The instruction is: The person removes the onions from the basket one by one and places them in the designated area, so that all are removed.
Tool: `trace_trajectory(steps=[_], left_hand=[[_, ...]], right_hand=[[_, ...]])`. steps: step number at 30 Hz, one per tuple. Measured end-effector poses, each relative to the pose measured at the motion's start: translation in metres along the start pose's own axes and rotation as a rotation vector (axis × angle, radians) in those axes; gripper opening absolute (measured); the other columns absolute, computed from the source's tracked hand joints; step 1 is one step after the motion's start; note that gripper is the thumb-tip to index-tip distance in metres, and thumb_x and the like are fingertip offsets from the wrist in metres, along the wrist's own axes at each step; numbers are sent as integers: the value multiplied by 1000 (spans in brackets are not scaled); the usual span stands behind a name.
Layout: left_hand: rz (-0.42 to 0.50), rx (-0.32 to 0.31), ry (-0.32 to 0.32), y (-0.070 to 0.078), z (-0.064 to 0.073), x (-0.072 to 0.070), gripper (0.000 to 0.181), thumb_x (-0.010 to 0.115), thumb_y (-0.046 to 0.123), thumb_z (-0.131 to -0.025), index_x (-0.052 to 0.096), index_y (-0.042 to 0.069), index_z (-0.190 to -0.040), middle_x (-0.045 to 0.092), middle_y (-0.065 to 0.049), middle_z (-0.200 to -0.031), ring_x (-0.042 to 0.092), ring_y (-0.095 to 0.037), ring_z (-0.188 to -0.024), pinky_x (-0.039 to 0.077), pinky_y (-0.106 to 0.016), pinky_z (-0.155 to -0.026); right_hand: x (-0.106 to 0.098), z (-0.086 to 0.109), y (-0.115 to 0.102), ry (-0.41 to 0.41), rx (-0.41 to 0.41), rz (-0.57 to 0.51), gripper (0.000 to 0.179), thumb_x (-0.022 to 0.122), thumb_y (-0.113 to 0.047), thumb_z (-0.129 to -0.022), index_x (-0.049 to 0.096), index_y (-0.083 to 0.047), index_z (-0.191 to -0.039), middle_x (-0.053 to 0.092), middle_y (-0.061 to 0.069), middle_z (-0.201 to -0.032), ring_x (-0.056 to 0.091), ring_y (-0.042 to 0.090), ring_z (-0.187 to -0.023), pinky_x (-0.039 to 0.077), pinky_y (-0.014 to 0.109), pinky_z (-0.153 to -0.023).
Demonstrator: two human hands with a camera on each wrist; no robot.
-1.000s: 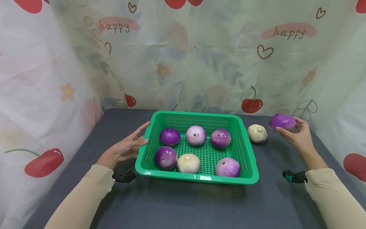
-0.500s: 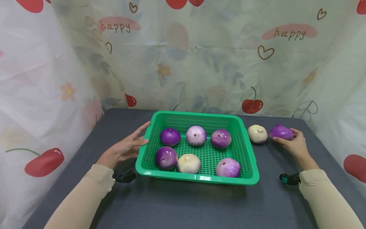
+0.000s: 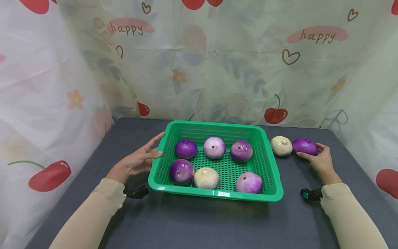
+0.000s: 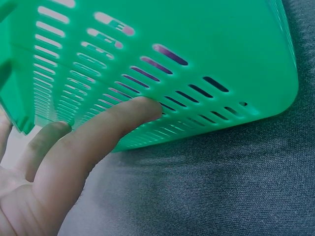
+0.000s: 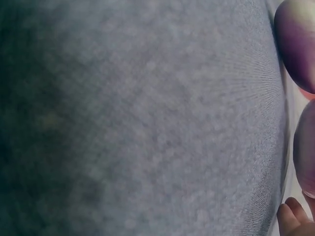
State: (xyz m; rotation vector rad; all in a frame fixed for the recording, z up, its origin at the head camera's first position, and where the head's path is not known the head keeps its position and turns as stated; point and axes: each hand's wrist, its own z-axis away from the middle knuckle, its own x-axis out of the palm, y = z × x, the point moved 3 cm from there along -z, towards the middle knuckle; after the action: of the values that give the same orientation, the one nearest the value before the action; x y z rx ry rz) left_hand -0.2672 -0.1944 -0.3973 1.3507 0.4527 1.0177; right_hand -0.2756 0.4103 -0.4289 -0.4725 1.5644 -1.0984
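My right hand (image 3: 321, 160) has its thumb and fingers round a purple onion (image 3: 306, 146) that sits on the table right of the basket. A white onion (image 3: 281, 146) lies just left of it, against the basket's right side. In the right wrist view, the fingertips (image 5: 290, 216) and part of the held onion (image 5: 306, 147) show at the right edge. My left hand (image 3: 135, 162) touches the left end of the green plastic basket (image 3: 214, 194) with its fingers extended. The left wrist view shows its thumb (image 4: 123, 118) lying along the slotted wall.
Inside the basket are several onions: purple ones such as the front-left onion (image 3: 181, 171), paler ones, and a white onion (image 3: 206, 178) at the front. The dark cloth-covered table (image 3: 199, 224) meets a printed curtain (image 3: 214, 69) at the back and sides.
My right hand has lowered the purple onion to the table beside the white onion and turned it slightly, moving a little left. The left hand stays at the basket.
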Motion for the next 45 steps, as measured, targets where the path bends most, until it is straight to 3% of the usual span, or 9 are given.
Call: trace_trajectory(steps=[13, 35, 41, 45], left_hand=[[15, -2, -11, 1, 0, 1, 75, 48, 9, -102, 8, 47, -152, 13, -13, -162, 62, -32, -115, 50, -59, -90], [10, -3, -11, 2, 1, 2, 76, 49, 10, -101, 8, 47, -152, 12, -12, -162, 61, -32, -115, 50, -59, -90], [10, -2, -14, 2, 1, 2, 76, 50, 10, -101, 8, 47, -152, 13, -13, -162, 61, -31, -116, 50, -58, -90], [4, -5, -8, 2, 2, 3, 76, 49, 10, -101, 8, 47, -152, 13, -13, -162, 61, -31, -116, 49, -59, -91]], right_hand=[[2, -3, 4, -69, -2, 5, 98, 69, -27, -89, 1, 10, -149, 9, 37, -153, 17, 51, -141, 21, 60, -113], [1, -1, 3, -109, -7, 31, 104, 69, -33, -89, -4, 8, -151, 2, 36, -155, 12, 52, -142, 18, 62, -114], [-4, -1, -1, -107, -30, -27, 102, 67, -36, -91, -4, 4, -152, 0, 33, -157, 8, 49, -144, 15, 60, -115], [-13, 4, -15, -80, -24, -96, 99, 65, -39, -91, -1, -3, -155, -4, 27, -159, 2, 43, -146, 11, 57, -117]])
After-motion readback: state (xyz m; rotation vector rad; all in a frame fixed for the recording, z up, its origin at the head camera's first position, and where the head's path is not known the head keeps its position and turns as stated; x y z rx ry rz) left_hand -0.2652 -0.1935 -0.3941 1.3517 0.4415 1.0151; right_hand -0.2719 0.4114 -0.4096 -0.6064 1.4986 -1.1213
